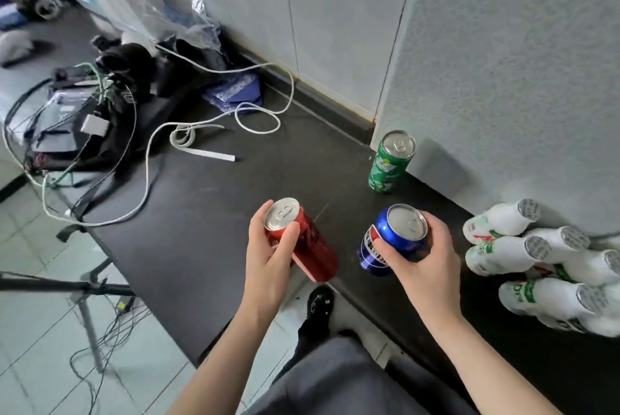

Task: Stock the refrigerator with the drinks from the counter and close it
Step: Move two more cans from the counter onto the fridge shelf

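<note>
I am picking up drinks, left hand curled round the red can, right hand round the blue Pepsi can, both needing carrying to the out-of-view refrigerator.

We have one view only, worn on the head. It looks forward and steeply down over the person's own body, whose dark shoe shows below. The wide lens bends straight lines toward the corners. We sit close: the left grip round the red can and the right grip round the blue can fill the lower middle, and both forearms enter from the bottom edge. The black table runs slantwise from upper left to lower right. The tiled floor lies at lower left, and the white wall rises at upper right.
</note>
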Motion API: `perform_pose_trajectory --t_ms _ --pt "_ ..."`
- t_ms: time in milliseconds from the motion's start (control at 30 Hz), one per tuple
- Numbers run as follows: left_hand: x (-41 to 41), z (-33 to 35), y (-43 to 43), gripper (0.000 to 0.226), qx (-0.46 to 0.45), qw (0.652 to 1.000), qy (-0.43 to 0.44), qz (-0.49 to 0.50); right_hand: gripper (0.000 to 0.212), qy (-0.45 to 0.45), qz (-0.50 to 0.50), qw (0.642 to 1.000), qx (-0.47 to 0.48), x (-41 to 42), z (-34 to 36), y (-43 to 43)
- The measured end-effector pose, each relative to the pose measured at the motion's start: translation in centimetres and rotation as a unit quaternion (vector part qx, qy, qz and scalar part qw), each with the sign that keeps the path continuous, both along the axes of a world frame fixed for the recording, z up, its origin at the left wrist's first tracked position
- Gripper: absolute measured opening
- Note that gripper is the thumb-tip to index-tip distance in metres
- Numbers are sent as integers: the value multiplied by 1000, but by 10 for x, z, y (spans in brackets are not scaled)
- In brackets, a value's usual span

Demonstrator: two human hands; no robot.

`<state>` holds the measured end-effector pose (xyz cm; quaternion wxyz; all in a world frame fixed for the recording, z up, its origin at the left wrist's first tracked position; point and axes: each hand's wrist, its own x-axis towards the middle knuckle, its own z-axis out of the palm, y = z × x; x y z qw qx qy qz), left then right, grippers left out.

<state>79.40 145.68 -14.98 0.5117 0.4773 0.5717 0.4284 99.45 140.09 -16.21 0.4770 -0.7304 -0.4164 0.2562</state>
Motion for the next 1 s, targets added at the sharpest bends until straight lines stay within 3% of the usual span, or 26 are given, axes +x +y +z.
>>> perform_pose_trajectory --t_ms 167,333,467,700,1000 --pt "-44 -5 -69 44 -29 995 3 96 70 23 129 991 10 -37 -5 -13" --pt "-94 -6 -147 37 -43 972 9 230 67 59 273 960 -25 -93 -7 -35" --pt "-140 -3 -209 43 -43 935 -2 351 61 78 388 916 -62 -153 -4 -50" --pt "-226 -9 -328 41 -42 869 -6 493 64 34 528 845 -75 -285 -3 -104" --pt "-371 -23 -536 41 -61 780 -1 623 56 38 674 732 -89 -499 -10 -264"
